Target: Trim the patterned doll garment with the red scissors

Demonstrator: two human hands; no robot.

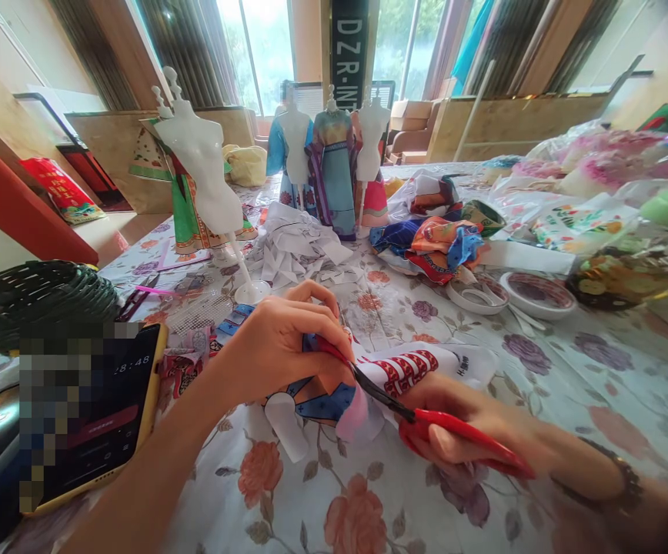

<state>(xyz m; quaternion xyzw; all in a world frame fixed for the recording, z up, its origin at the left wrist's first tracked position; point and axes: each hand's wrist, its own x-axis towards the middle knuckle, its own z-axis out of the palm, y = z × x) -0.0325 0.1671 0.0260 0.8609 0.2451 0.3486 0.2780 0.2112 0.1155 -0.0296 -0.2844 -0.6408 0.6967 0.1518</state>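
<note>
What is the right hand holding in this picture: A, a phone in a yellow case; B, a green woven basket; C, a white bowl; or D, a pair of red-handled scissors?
D: the right hand grips red-handled scissors, their blades pointing at the printed fabric piece that the left hand holds over the floral tablecloth. The phone lies apart at the left.

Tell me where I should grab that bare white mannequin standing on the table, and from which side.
Grip the mannequin around its waist, where the torso narrows, probably from the near side: the dressed mannequins and paper scraps crowd behind it. It leans on a thin stem above a small round base, so the stem looks a poor hold. Both hands are busy now: left hand on the cloth, right hand on the scissors.
</note>
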